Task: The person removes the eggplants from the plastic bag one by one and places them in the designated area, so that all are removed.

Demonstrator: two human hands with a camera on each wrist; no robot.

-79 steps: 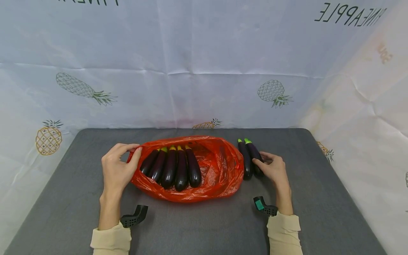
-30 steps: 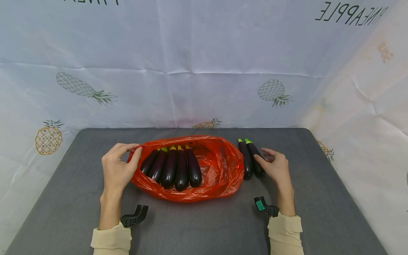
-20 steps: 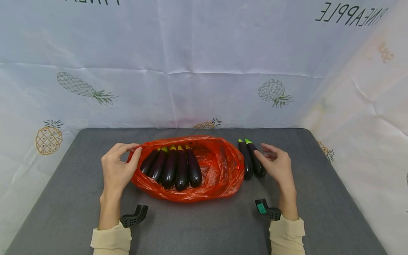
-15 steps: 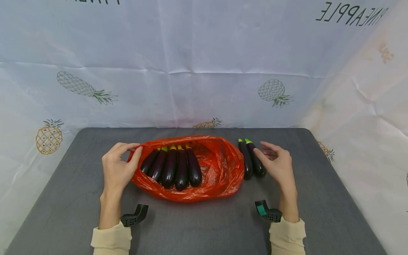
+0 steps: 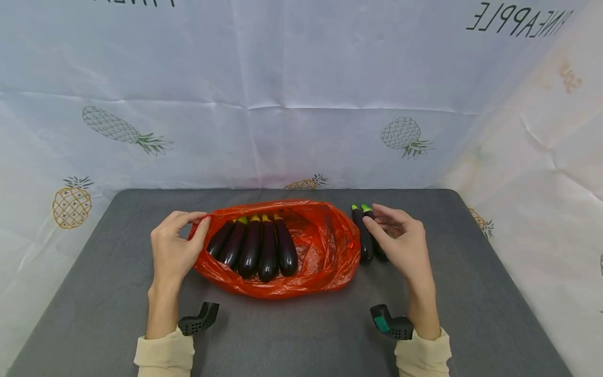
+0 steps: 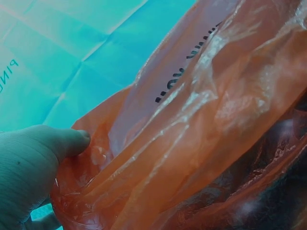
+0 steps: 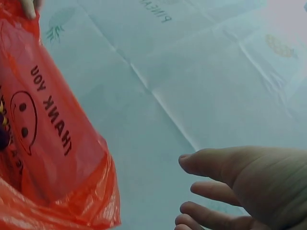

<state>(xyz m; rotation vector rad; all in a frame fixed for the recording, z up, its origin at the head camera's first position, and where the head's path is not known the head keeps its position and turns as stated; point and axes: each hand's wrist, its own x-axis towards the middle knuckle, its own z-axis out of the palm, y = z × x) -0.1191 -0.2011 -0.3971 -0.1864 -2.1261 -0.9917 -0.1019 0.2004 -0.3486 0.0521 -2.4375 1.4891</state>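
In the head view my left hand [image 5: 171, 251] pinches the left edge of a red plastic bag [image 5: 282, 290] between thumb and fingers. The left wrist view shows that thumb [image 6: 76, 142] on the thin, translucent film. Inside the bag, several dark purple eggplants [image 5: 252, 246] lie side by side, stems away from me. Two more lie just right of the bag: one eggplant [image 5: 363, 238] beside it, the other eggplant [image 5: 380, 254] partly hidden by my right hand [image 5: 405, 243]. That hand is over the latter's upper part, thumb and fingers apart; the right wrist view shows nothing between them.
Everything lies on a dark grey table [image 5: 292, 335]. Behind it hangs a pale sheet [image 5: 301, 68] printed with pineapples. A black wrist mount [image 5: 200, 319] is on my left wrist, and another mount [image 5: 392, 324] with a green patch is on my right.
My right hand drew back rightward off the right eggplant, then came left and farther up toward its stem end. The left hand and the bag stayed put.
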